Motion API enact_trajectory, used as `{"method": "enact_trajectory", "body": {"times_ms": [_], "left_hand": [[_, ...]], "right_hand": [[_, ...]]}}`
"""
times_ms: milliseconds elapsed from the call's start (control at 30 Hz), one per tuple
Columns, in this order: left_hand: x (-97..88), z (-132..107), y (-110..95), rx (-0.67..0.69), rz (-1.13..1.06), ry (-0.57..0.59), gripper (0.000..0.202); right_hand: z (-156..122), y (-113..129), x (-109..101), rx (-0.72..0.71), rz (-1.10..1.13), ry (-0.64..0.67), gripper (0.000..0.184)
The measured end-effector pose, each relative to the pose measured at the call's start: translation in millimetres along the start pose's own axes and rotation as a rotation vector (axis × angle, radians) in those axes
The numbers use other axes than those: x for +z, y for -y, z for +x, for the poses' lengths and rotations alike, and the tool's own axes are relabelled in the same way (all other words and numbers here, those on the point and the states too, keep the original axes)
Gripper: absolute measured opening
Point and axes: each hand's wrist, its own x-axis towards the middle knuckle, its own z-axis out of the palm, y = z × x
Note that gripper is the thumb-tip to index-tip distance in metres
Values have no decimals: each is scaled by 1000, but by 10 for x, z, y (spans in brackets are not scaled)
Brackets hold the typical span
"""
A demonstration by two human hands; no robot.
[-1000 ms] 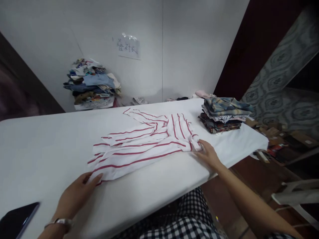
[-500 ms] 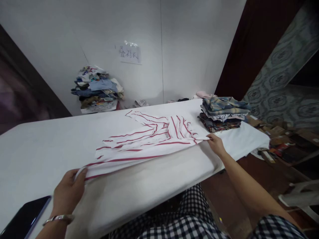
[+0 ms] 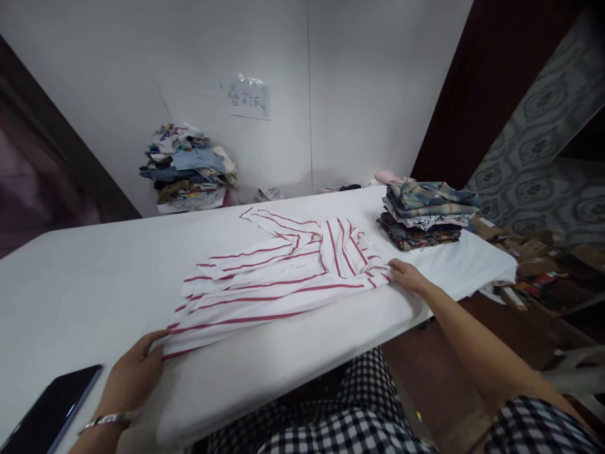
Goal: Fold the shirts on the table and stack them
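Head view: I see the red-striped white shirt (image 3: 278, 277) lying bunched on the white table (image 3: 94, 290). My left hand (image 3: 135, 372) and right hand (image 3: 409, 276) meet its opposite edges, fingers together; I can't tell whether they're clamped on the cloth.

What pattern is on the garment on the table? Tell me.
The garment is white with thin red stripes, best seen in the head view.

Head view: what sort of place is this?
Probably a clothes-folding workroom: a long white table holds a red-striped white garment, with a folded clothes stack beside it and a heap of clothes by the wall behind.
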Motion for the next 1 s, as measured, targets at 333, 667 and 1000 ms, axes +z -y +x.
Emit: {"method": "enact_trajectory", "body": {"times_ms": [333, 667, 1000], "left_hand": [[42, 86, -63, -4, 22, 45, 56], [86, 4, -53, 84, 164, 1, 40], [507, 55, -234, 767, 156, -210, 52]], "right_hand": [[-52, -43, 112, 15, 151, -91, 28], [-16, -79, 23, 55, -128, -106, 15], [660, 601, 356, 3, -82, -146, 25]]}}
